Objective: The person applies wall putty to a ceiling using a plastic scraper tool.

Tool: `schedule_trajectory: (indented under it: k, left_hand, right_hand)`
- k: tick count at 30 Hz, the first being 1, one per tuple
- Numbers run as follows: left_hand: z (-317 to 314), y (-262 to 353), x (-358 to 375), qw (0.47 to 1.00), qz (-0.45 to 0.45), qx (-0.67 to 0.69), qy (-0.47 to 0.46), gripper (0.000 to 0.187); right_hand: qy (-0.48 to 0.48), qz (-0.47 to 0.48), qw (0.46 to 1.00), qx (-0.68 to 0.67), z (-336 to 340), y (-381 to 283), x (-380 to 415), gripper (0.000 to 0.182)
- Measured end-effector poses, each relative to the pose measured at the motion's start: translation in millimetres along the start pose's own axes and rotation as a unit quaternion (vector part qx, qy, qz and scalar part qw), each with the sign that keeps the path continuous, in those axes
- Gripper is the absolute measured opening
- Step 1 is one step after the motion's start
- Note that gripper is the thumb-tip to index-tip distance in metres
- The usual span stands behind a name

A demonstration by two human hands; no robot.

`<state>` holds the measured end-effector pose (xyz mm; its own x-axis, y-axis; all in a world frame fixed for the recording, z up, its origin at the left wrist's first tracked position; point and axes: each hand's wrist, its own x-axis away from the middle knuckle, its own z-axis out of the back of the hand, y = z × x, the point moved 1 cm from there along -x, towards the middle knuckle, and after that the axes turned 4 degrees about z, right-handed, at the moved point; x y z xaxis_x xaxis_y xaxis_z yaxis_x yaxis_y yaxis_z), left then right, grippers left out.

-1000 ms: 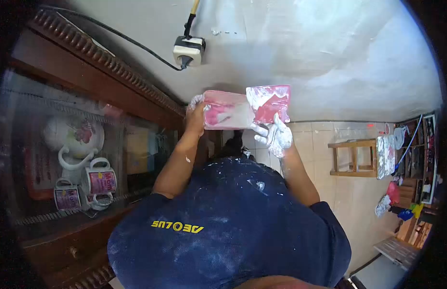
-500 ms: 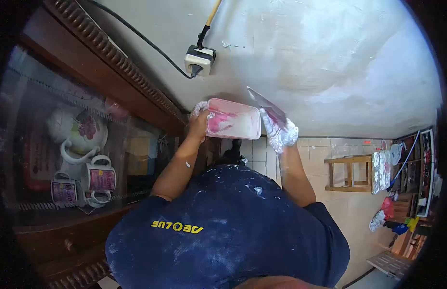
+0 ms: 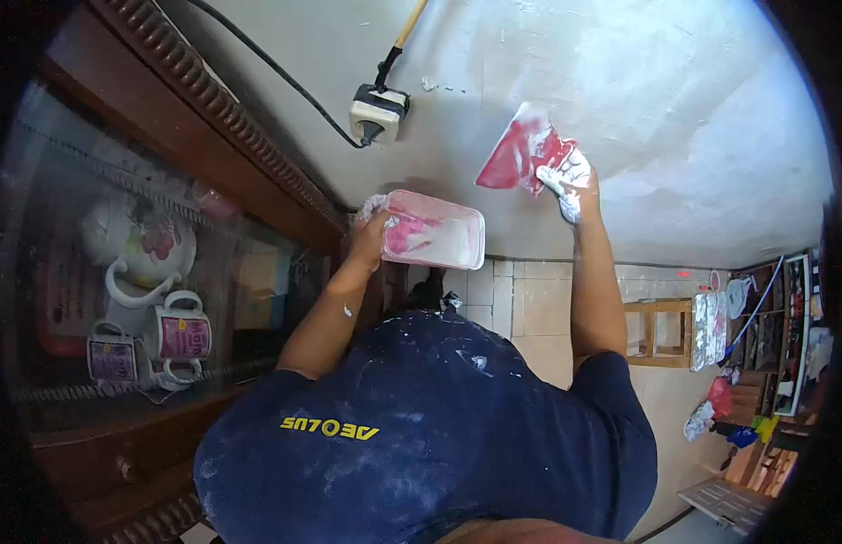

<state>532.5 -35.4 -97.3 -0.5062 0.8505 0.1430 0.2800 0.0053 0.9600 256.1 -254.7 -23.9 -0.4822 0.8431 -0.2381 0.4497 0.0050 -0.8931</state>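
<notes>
My left hand [image 3: 370, 232], smeared with white, is closed on the left edge of a rectangular plastic tub [image 3: 471, 243]. White paste and pink streaks show inside the tub, which tilts toward me. Up and to the right, my right hand [image 3: 573, 184] grips a red putty spreader [image 3: 510, 161] with fingers coated in white. White paste covers part of the spreader's face, and its blade lies close to the grey-white wall [image 3: 657, 100].
A socket block [image 3: 379, 113] with a black cable hangs on the wall, left of the spreader. At left stands a dark wooden glass cabinet [image 3: 285, 163] with mugs [image 3: 181, 334] inside. A wooden stool [image 3: 658, 331] stands on the tiled floor at right.
My right hand has moved up and right from beside the tub to the wall, turning the spreader so its red face shows. The tub has shifted slightly left and down.
</notes>
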Motion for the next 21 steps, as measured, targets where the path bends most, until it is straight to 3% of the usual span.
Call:
schedule_trajectory:
  k: [1, 3, 4, 5, 7, 9, 11, 12, 15, 17, 19, 20, 21]
  left_hand:
    - [0, 0, 1, 1.000, -0.002, 0.003, -0.003, 0.029]
    - [0, -1, 1, 1.000, 0.011, 0.012, 0.009, 0.030]
    - [0, -1, 0, 0.999, 0.025, 0.018, 0.017, 0.030]
    - [1, -2, 0, 0.999, 0.025, 0.019, 0.018, 0.030]
    - [4, -6, 0, 1.000, 0.019, 0.007, 0.016, 0.031]
    - [9, -12, -2, 1.000, 0.023, 0.005, 0.003, 0.031]
    - [7, -10, -1, 1.000, 0.024, 0.003, -0.008, 0.031]
    - [4, -10, 1, 1.000, 0.022, 0.014, 0.000, 0.031]
    - [1, -3, 2, 1.000, 0.004, 0.010, 0.003, 0.031]
    - [3, -4, 1, 1.000, -0.009, -0.003, 0.000, 0.031]
    - [8, -13, -3, 1.000, -0.014, -0.016, -0.004, 0.031]
    - [11, -18, -4, 1.000, -0.014, -0.014, -0.003, 0.031]
    - [14, -22, -7, 1.000, -0.017, -0.015, -0.012, 0.031]
  right_hand:
    - [-0.002, -0.002, 1.000, 0.002, -5, -8, -4, 0.043]
    - [-0.052, -0.032, 0.961, 0.270, -21, -31, -11, 0.029]
    - [-0.086, -0.027, 0.938, 0.334, -22, -34, -18, 0.018]
    - [-0.087, -0.027, 0.938, 0.334, -24, -38, -24, 0.018]
    - [-0.150, 0.022, 0.819, 0.553, -37, -55, -34, 0.022]
    - [-0.167, 0.019, 0.802, 0.574, -44, -56, -52, 0.020]
    - [-0.133, 0.171, 0.640, 0.737, -54, -59, -66, 0.015]
    - [-0.137, 0.114, 0.608, 0.774, -59, -60, -70, 0.016]
    - [-0.084, 0.176, 0.572, 0.797, -77, -79, -65, 0.016]
    - [-0.083, 0.179, 0.596, 0.779, -83, -111, -59, 0.017]
    - [-0.050, 0.241, 0.674, 0.697, -80, -139, -49, 0.018]
    - [-0.052, 0.241, 0.673, 0.698, -82, -147, -43, 0.018]
    - [-0.060, 0.151, 0.701, 0.694, -82, -153, -38, 0.019]
